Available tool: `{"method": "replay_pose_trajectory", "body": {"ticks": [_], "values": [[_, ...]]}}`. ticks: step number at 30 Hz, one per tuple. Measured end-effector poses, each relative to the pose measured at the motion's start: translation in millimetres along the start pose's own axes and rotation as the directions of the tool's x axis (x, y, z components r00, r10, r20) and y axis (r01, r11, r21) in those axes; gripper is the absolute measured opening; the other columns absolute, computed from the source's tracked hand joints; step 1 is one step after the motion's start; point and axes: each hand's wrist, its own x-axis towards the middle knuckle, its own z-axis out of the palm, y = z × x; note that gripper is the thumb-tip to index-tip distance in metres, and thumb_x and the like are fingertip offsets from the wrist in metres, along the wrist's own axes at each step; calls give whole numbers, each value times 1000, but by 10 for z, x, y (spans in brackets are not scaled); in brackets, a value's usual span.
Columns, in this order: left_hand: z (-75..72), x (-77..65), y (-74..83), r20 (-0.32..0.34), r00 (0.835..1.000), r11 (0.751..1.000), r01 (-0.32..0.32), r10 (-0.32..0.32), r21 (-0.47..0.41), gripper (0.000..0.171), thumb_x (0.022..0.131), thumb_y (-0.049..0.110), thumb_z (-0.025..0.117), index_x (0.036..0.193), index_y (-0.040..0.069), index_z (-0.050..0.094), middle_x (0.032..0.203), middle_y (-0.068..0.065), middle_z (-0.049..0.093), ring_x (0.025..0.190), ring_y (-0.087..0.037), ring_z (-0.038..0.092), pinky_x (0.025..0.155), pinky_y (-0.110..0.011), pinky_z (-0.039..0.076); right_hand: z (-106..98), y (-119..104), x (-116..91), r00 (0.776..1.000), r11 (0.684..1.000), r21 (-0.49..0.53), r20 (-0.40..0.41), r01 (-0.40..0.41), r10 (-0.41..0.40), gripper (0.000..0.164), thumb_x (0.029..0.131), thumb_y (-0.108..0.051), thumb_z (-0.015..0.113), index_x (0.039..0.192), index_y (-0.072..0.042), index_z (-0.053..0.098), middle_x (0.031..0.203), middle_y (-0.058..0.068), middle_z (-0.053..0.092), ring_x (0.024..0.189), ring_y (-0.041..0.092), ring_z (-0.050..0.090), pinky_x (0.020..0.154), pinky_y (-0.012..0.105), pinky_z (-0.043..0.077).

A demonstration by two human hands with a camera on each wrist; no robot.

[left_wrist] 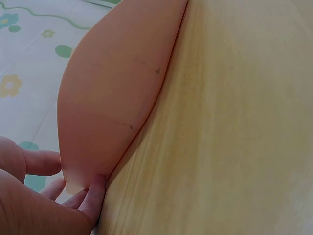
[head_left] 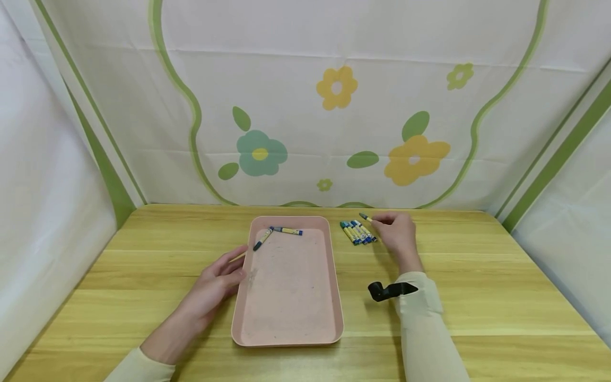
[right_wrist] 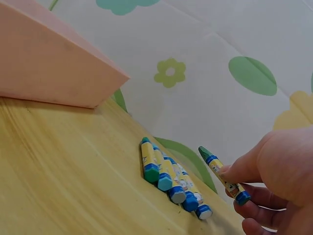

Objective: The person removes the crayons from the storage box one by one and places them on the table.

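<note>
My right hand point(head_left: 397, 233) pinches a dark green crayon point(right_wrist: 224, 175) between thumb and fingers, raised above the table beside a row of crayons point(head_left: 355, 232). Those lie side by side, wrapped in yellow and blue paper, with green, light blue, blue and whitish ends in the right wrist view. My left hand point(head_left: 215, 289) touches the left wall of a pink tray point(head_left: 336, 297), thumb at the rim and other fingers against the outside. Inside the tray, near its far end, lie a dark-tipped crayon point(head_left: 263, 240) and a blue-ended crayon point(head_left: 288, 231), their ends meeting.
The wood-grain table point(head_left: 477, 297) extends to both sides of the tray. A white cloth with printed flowers point(head_left: 305, 122) hangs along its far edge, and more cloth hangs at left and right. A black strap mount point(head_left: 391, 291) sits on my right wrist.
</note>
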Motion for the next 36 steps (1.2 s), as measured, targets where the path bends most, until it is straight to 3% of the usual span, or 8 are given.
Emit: {"method": "replay_pose_trajectory", "body": {"ticks": [5, 14, 31, 36], "values": [[8, 5, 9, -3, 1000, 1000, -2, 2, -1, 63, 107, 11, 56, 166, 22, 35, 174, -13, 32, 158, -32, 38, 122, -43, 40, 40, 49, 3, 1000, 1000, -15, 6, -8, 8, 27, 100, -22, 72, 121, -8, 80, 120, 18, 78, 107, 31, 73, 89, 36, 57], [19, 15, 16, -2, 1000, 1000, -7, 7, -8, 63, 108, 11, 55, 166, 21, 36, 174, -13, 33, 158, -32, 38, 124, -45, 38, 82, 85, 12, 999, 998, -69, 44, -4, 7, 27, 104, -23, 68, 122, -6, 79, 126, 20, 75, 118, 38, 68, 100, 50, 56], [7, -5, 12, -4, 1000, 1000, -1, 2, 3, 62, 108, 11, 55, 166, 21, 35, 174, -14, 33, 158, -32, 37, 123, -45, 38, 82, 94, 30, 995, 997, -83, 98, 3, 5, 29, 103, -27, 67, 122, -9, 79, 126, 17, 76, 121, 37, 67, 106, 53, 53], [9, -7, 15, -5, 1000, 1000, 0, 0, -3, 62, 108, 11, 55, 166, 21, 35, 174, -14, 32, 158, -33, 38, 124, -46, 37, 69, 73, 25, 996, 997, -80, 88, 11, -4, 30, 102, -29, 68, 122, -10, 80, 123, 15, 77, 118, 35, 68, 101, 49, 55]]}}
